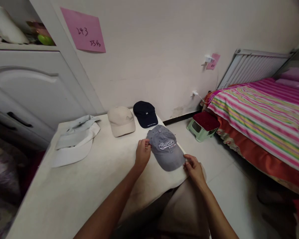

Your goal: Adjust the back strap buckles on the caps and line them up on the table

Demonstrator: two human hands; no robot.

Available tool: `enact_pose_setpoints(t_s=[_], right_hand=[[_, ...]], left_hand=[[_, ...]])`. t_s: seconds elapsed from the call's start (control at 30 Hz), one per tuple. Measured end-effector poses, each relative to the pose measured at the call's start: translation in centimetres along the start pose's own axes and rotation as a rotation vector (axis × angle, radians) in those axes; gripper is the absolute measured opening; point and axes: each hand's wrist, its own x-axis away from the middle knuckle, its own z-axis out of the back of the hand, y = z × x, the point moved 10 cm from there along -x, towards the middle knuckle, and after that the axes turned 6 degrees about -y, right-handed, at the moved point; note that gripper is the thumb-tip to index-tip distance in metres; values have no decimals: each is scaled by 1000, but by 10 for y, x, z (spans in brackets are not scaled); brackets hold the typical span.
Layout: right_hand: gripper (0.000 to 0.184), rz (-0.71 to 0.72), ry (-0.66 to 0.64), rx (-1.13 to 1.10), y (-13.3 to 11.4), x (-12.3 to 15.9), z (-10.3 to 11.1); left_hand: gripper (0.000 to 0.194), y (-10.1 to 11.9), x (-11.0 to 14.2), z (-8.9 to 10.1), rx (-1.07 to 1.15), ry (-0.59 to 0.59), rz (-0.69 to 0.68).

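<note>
Over at the right edge of the white table (107,186), the grey baseball cap (167,154) with "Always" lettering sits crown up, just in front of the navy cap (145,114) and to the right of the beige cap (121,121). The right hand (194,168) has thumb and fingers closed on the brim's right corner; the left hand (142,155) has its fingertips curled together at the crown's lower left side, though from here I can't tell whether they pinch cloth or merely touch it. I'd say light fingers serve best: steady the crown low at its rim so it doesn't dent, and guide the stiff brim by its edge, both hands together. The brim points toward the person and somewhat right, the long axis running from far left to near right.
</note>
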Motion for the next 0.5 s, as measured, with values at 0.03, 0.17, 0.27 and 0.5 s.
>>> enact_pose_setpoints(t_s=[0.03,0.17,0.27,0.5], right_hand=[[34,39,2,28,-4,2,0],[41,176,16,182,-22,7,-5],[40,193,42,257,-27,9,-7],[36,213,70,287,-30,8,-7]], left_hand=[[25,3,15,-2,-2,-21,-30],[42,26,69,-19,-22,-114,-154],[49,56,94,-49,-147,-254,-329],[52,78,95,-89,-419,-376,-411]])
